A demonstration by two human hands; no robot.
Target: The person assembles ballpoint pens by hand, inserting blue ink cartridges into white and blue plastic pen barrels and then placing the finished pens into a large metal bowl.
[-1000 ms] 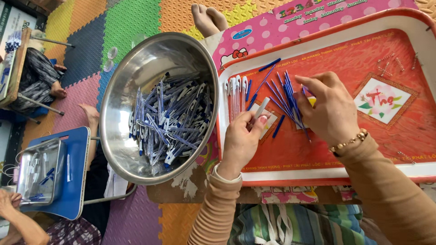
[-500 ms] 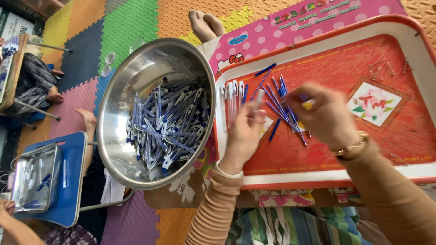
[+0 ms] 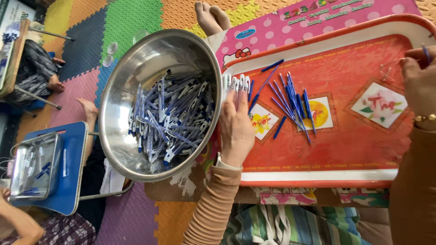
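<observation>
A red tray (image 3: 345, 168) with a white rim lies on a pink table. A loose pile of thin blue pen refills (image 3: 293, 102) sits in the tray's middle. My left hand (image 3: 236, 129) rests palm down on the tray's left side. Its fingers cover a row of white pen barrels (image 3: 236, 82) whose ends stick out past the fingertips. My right hand (image 3: 418, 84) is at the tray's right edge, apart from the pile, and pinches a single blue refill (image 3: 425, 53). Left of the tray stands a large steel bowl (image 3: 122, 149) holding many blue-and-white pens (image 3: 168, 118).
Colourful foam mats cover the floor. A bare foot (image 3: 211, 16) shows beyond the bowl. At the left another person's hand (image 3: 88, 109) is near a blue stool (image 3: 72, 181) carrying a small metal tray (image 3: 34, 165) with pens.
My right hand has left the refill pile and moved to the tray's right edge with one blue refill. My left hand stays on the white barrels.
</observation>
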